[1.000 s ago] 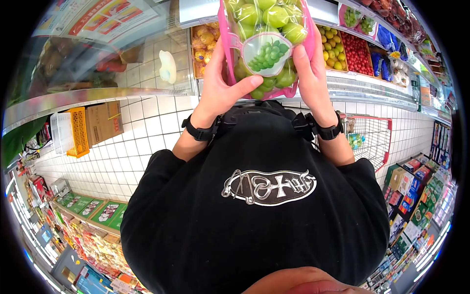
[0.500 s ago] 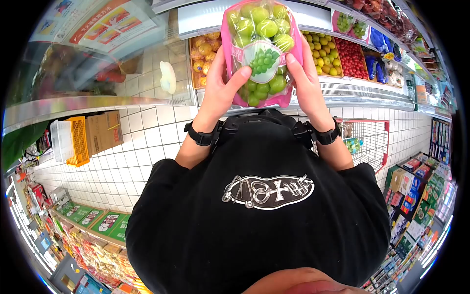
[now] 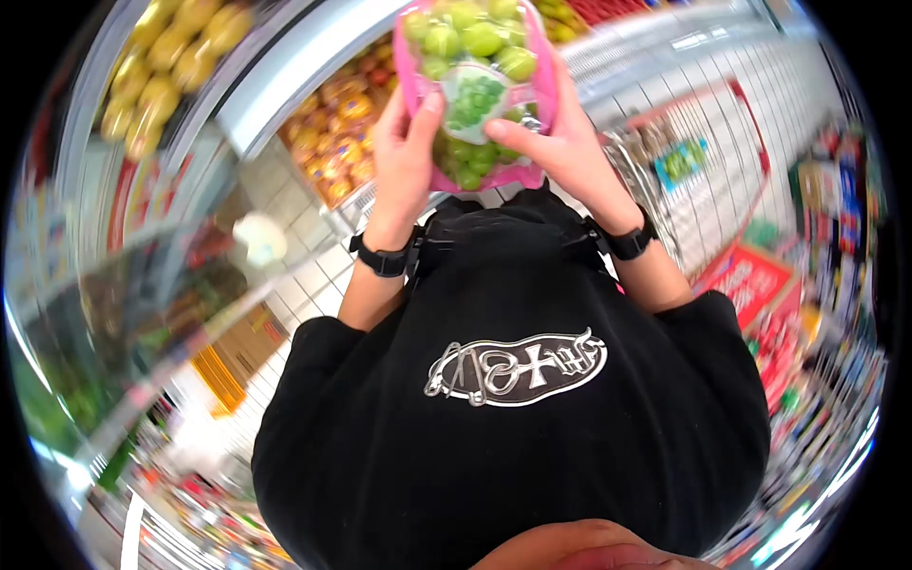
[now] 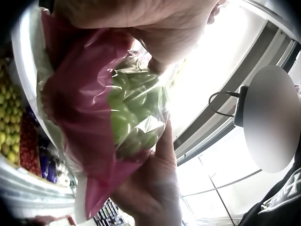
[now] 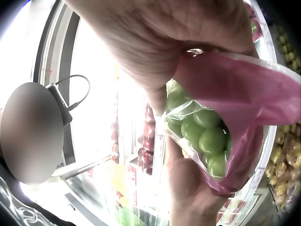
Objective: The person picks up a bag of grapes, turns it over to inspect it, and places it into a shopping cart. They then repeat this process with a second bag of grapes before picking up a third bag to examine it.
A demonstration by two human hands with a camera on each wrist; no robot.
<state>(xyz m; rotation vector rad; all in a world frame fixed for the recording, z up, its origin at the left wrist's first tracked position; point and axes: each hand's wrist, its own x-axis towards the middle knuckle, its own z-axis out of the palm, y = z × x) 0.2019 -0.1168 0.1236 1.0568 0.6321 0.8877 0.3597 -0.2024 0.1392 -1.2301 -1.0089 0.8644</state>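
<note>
A pink-edged, clear-fronted bag of green grapes (image 3: 480, 43) is held upright in front of the body, between both hands. My left hand (image 3: 404, 161) grips its left side, thumb over the front beside the grape-picture label. Around the right side curls my right hand (image 3: 570, 142), its thumb lying across the front below the label. In the left wrist view the bag's pink back (image 4: 87, 103) shows, with the grapes behind clear film. From the right wrist, plump grapes (image 5: 209, 136) show through the film, and the other hand supports the far side.
A refrigerated display with wrapped yellow fruit (image 3: 332, 133) lies beyond the bag. More yellow fruit (image 3: 161, 76) sits on a shelf at upper left. At right stands a shopping cart (image 3: 708, 142) holding a green-and-blue package (image 3: 680, 163). A cardboard box (image 3: 249, 342) and yellow crate (image 3: 218, 380) are at left.
The body has turned, so the display and cart have swung around in view. The bag stays in both hands, now slightly further left in view, and the right thumb has shifted inward across its front.
</note>
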